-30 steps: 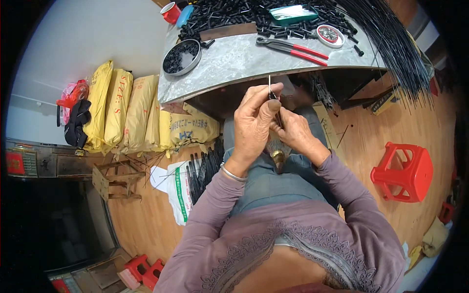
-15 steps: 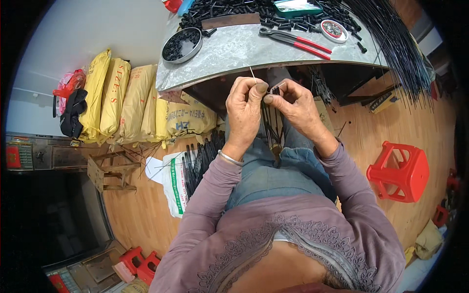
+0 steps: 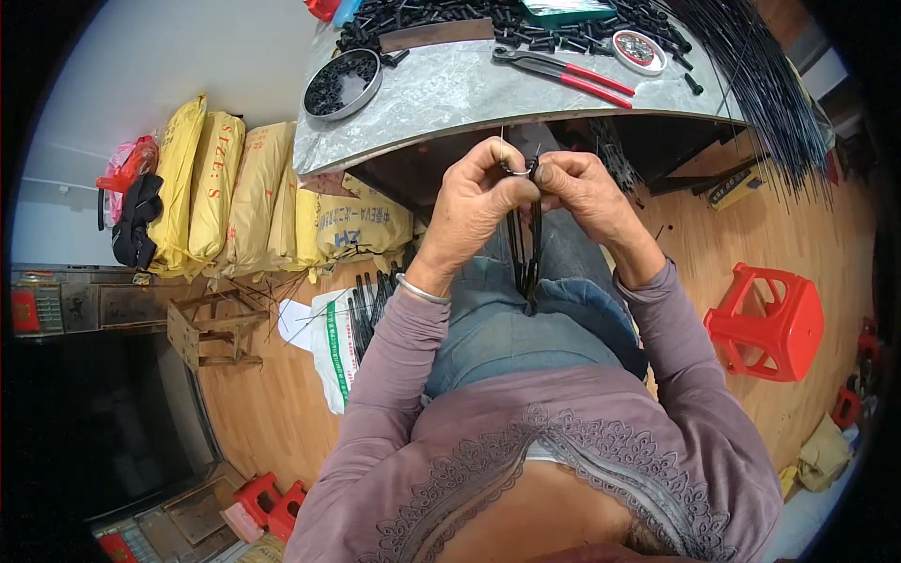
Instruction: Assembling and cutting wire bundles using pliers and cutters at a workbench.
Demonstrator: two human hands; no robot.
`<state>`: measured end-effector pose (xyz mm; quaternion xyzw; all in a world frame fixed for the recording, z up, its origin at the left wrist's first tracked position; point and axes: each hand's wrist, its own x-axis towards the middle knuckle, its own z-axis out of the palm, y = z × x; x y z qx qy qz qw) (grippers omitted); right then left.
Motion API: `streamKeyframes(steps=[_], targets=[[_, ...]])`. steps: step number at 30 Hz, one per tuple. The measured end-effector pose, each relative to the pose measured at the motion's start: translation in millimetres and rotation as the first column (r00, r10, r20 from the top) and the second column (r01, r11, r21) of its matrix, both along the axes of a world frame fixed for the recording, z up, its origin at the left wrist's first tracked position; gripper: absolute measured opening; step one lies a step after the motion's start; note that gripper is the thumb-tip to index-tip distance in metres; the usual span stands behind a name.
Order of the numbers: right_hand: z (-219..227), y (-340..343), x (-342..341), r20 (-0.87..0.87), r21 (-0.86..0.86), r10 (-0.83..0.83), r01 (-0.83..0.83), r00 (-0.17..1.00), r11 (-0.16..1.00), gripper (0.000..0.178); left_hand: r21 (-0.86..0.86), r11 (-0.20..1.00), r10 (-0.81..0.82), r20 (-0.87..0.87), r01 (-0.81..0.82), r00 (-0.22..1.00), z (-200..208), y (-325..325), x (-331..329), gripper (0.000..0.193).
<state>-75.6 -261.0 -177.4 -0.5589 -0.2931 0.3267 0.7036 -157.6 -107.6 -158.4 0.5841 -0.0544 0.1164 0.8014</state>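
A pale wall [image 3: 225,66] backs the left of the room, with yellow sacks [image 3: 222,188] leaning in a row against it above a wood-look floor [image 3: 282,413]. A small wooden stool [image 3: 190,333] stands below them, and loose dark rods [image 3: 369,305] lie by a white sack [image 3: 330,352], left of the knees.

The bench [image 3: 422,105] carries a round metal bowl [image 3: 353,88] of black bits near its left front corner; behind that, a brown strip [image 3: 436,35] edges a heap of black pieces [image 3: 450,14].

Just short of the middle of the front edge, the left hand [image 3: 472,202] bends its fingers about a thin, pale curved strand [image 3: 517,173]; whether they press on it I cannot tell. Right beside, the slim black rods [image 3: 537,235] hang between both hands, long axis square to that edge, running down toward the lap. Their upper ends sit closest to the right hand [image 3: 589,199], whose thumb and forefinger pinch there. Nothing separate lies between the two sets of fingertips; the edge bounds the space beyond.

Red-handled pliers [image 3: 598,85] and a white dish [image 3: 655,68] lie to the right, long rods [image 3: 784,113] overhang the right front corner, and a red stool [image 3: 801,328] stands farthest right.
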Motion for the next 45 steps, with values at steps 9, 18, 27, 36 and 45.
streamKeyframes(steps=[9,18,27,36,45], targets=[[16.5,13.3,-9.1,0.07,-0.076,-0.071,0.076,0.995,0.994,0.024,-0.143,0.97,0.194,-0.035,-0.197,0.98,9.5,-8.3,0.4,0.017],[20.5,-8.6,-4.2,-0.129,-0.004,0.431,-0.435,0.893,0.9,0.009,-0.046,0.827,-0.561,-0.138,0.56,0.816,41.1,37.3,-2.0,0.021],[33.3,-1.9,-1.7,-0.069,-0.022,0.405,-0.407,0.912,0.913,0.014,-0.11,0.826,-0.542,0.112,0.552,0.833,32.4,32.2,-6.6,0.026],[32.8,10.9,-23.8,0.004,-0.024,0.05,-0.049,0.999,0.998,0.019,-0.186,0.964,-0.153,0.192,0.189,0.969,16.4,18.2,-17.4,0.026],[32.2,22.1,-11.6,0.028,-0.196,0.038,-0.032,0.999,0.98,0.014,-0.262,0.965,0.044,0.07,-0.024,0.997,14.3,19.8,-10.3,0.046]])
